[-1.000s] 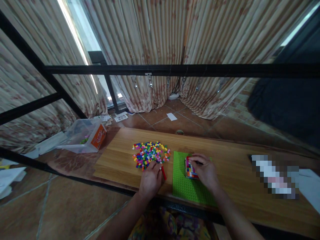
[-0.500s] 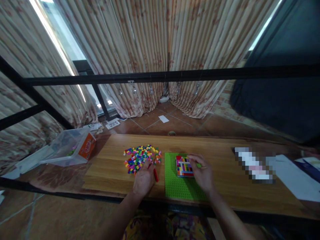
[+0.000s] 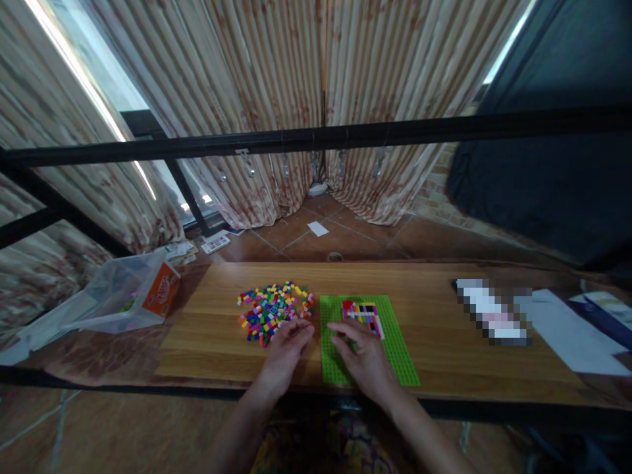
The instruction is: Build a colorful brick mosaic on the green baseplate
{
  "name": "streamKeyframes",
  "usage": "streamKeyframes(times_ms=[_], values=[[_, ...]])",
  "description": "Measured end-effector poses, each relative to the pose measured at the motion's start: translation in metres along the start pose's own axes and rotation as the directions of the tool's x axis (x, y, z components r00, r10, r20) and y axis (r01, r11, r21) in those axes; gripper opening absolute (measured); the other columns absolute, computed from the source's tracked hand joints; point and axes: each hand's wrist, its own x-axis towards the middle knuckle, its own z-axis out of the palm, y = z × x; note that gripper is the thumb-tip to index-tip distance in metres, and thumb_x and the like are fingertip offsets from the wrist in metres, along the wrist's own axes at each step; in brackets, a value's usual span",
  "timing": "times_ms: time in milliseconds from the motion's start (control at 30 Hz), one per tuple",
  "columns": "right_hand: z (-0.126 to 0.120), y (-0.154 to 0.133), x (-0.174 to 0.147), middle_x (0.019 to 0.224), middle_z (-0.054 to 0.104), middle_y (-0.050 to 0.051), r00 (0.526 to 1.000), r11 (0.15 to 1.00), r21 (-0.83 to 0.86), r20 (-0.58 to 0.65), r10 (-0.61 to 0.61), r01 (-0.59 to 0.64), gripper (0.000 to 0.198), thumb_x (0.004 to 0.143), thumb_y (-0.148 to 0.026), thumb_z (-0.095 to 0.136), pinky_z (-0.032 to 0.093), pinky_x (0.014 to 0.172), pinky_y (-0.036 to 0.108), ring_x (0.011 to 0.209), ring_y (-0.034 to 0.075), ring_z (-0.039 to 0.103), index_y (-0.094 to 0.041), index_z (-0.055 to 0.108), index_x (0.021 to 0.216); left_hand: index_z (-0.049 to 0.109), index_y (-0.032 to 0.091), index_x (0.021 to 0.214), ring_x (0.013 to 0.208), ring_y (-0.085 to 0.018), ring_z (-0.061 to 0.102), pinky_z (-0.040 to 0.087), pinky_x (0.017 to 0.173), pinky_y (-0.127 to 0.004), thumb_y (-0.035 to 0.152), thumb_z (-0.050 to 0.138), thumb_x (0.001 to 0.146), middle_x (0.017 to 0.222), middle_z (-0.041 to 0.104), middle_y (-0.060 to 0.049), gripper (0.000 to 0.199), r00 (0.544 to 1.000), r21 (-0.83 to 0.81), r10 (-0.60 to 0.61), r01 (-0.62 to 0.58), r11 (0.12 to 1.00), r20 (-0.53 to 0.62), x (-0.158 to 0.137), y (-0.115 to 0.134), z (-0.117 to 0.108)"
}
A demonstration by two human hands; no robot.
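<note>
Moving right hand (image 3: 365, 352), with thumb and fingers parted, leftward from right edge of flat multicoloured plastic-brick block (image 3: 368, 316) on green studded plastic baseplate (image 3: 402, 359), apparently suspending work there; holding left hand (image 3: 285, 352), grasp unclear, beside loose multicoloured plastic bricks (image 3: 271, 309); keeping hands apart.

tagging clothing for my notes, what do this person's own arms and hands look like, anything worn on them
The left hand and right hand are bare, without gloves. Both forearms show no sleeves, and no watch or bracelet is visible at either wrist. Rings would be too small to tell.
</note>
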Motion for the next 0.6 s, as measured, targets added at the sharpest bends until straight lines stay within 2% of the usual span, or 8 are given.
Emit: streamKeyframes(times_ms=[100, 233, 400, 600], values=[[0.009, -0.007, -0.004, 0.096, 0.070, 0.004, 0.998, 0.999, -0.009, 0.043, -0.035, 0.035, 0.020, 0.088, -0.023, 0.057, 0.050, 0.082, 0.032, 0.092, 0.018, 0.063, -0.026, 0.068, 0.105, 0.064, 0.015, 0.078, 0.056, -0.007, 0.046, 0.034, 0.053, -0.019, 0.040, 0.075, 0.067, 0.063, 0.054, 0.004, 0.029, 0.979, -0.271, -0.175, 0.198, 0.942, 0.106, -0.014, 0.005, 0.011], [0.009, -0.008, -0.010, 0.089, 0.069, 0.003, 0.998, 0.999, -0.011, 0.050, -0.048, 0.049, 0.014, 0.090, -0.022, 0.057, 0.050, 0.076, 0.029, 0.085, 0.016, 0.063, -0.024, 0.069, 0.096, 0.065, 0.014, 0.076, 0.055, -0.005, 0.046, 0.033, 0.053, -0.017, 0.037, 0.082, 0.060, 0.063, 0.056, 0.003, 0.032, 0.939, -0.415, -0.278, 0.340, 0.844, 0.203, -0.025, 0.006, 0.019], [-0.003, -0.008, -0.018, 0.091, 0.068, 0.003, 0.997, 0.997, -0.071, 0.076, -0.008, 0.013, 0.014, 0.092, -0.028, 0.055, 0.049, 0.078, 0.031, 0.086, 0.017, 0.062, -0.024, 0.068, 0.092, 0.067, 0.013, 0.074, 0.057, -0.005, 0.048, 0.035, 0.056, -0.017, 0.033, 0.083, 0.060, 0.063, 0.056, 0.003, 0.030, 0.914, -0.491, -0.309, 0.402, 0.773, 0.261, -0.026, -0.001, 0.027], [-0.016, 0.001, -0.017, 0.092, 0.068, 0.004, 0.999, 0.991, -0.131, 0.042, -0.022, 0.028, 0.019, 0.093, -0.033, 0.052, 0.049, 0.080, 0.033, 0.088, 0.018, 0.062, -0.026, 0.069, 0.092, 0.066, 0.013, 0.073, 0.054, -0.005, 0.044, 0.033, 0.055, -0.018, 0.038, 0.080, 0.062, 0.061, 0.053, 0.004, 0.030, 0.919, -0.448, -0.294, 0.387, 0.806, 0.263, -0.024, 0.002, 0.042]])
